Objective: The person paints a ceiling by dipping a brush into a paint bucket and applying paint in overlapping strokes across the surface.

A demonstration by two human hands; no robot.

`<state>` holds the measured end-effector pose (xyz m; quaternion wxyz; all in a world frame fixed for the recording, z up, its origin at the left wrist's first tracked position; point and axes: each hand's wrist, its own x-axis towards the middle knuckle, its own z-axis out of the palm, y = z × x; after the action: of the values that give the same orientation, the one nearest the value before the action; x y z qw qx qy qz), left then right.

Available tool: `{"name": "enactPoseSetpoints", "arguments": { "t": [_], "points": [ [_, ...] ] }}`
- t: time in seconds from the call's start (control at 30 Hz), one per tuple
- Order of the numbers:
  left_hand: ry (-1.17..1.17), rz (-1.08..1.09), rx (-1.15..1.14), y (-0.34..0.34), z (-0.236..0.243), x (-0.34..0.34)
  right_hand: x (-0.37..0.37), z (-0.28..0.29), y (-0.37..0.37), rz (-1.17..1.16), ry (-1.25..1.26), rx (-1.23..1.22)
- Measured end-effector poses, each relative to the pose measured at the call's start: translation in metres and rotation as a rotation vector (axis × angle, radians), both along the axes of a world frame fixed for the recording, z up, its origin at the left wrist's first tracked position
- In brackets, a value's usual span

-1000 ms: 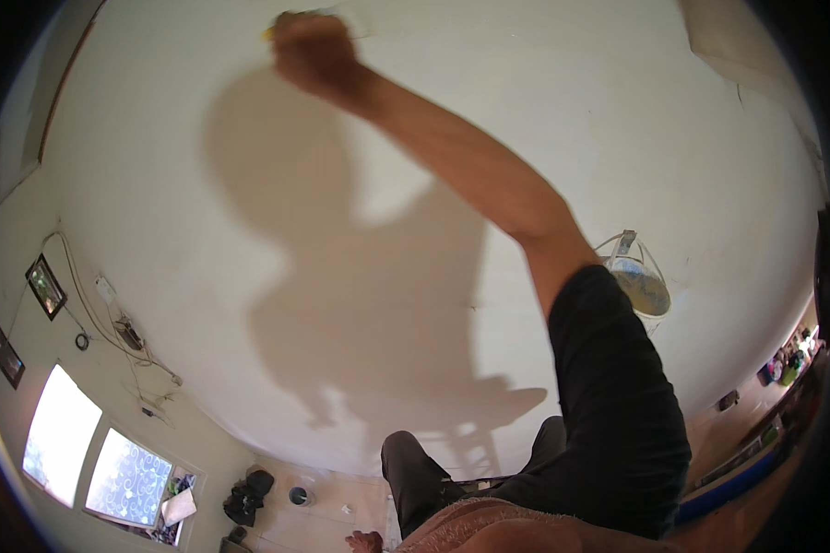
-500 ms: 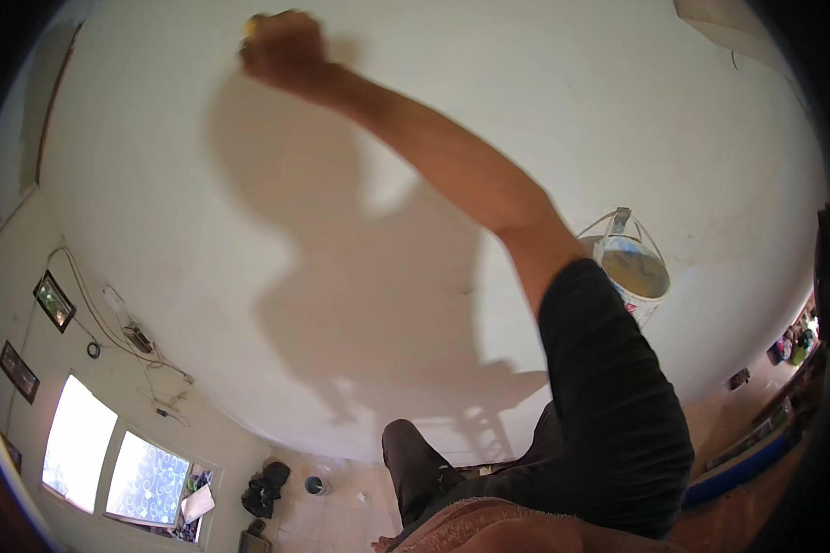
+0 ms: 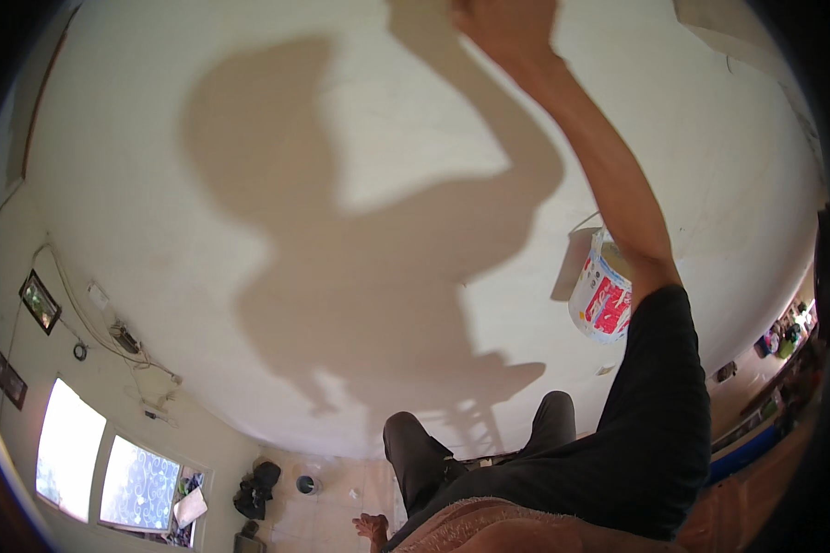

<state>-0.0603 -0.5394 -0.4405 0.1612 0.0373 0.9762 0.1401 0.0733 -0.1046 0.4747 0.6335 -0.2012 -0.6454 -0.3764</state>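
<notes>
My right hand (image 3: 512, 32) is raised at the top edge of the view, in front of the pale wall (image 3: 387, 88). Its fingers look curled, but the frame cuts them off, so what they hold is hidden. Below my right forearm, a white bucket (image 3: 592, 300) with a red label hangs against the wall, its thin handle upward. The forearm covers part of its rim. Low down beside my knee, my left hand (image 3: 371, 528) shows with fingers spread and nothing in it.
On the tiled floor at lower left are a black bag (image 3: 258, 488) and a small dark container (image 3: 308, 485). Cables (image 3: 124, 338), picture frames (image 3: 40, 301) and a window (image 3: 69, 452) line the left wall. Rung-like shadows fall beneath my body's shadow.
My right hand has swept right and upward; the yellow thing glimpsed in its fist no longer shows. The bucket now shows its labelled side more. My left hand has come further into view.
</notes>
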Motion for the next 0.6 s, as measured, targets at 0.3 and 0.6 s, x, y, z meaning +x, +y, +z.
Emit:
{"name": "enactPoseSetpoints", "arguments": {
  "t": [0.3, 0.6],
  "points": [
    [-0.034, -0.003, -0.025, 0.003, 0.015, 0.011, -0.236, -0.016, -0.028, 0.520, -0.198, 0.126],
    [0.114, -0.042, -0.034, 0.009, 0.008, 0.012, -0.321, -0.018, -0.081, 0.819, -0.270, -0.105]
  ]
}}
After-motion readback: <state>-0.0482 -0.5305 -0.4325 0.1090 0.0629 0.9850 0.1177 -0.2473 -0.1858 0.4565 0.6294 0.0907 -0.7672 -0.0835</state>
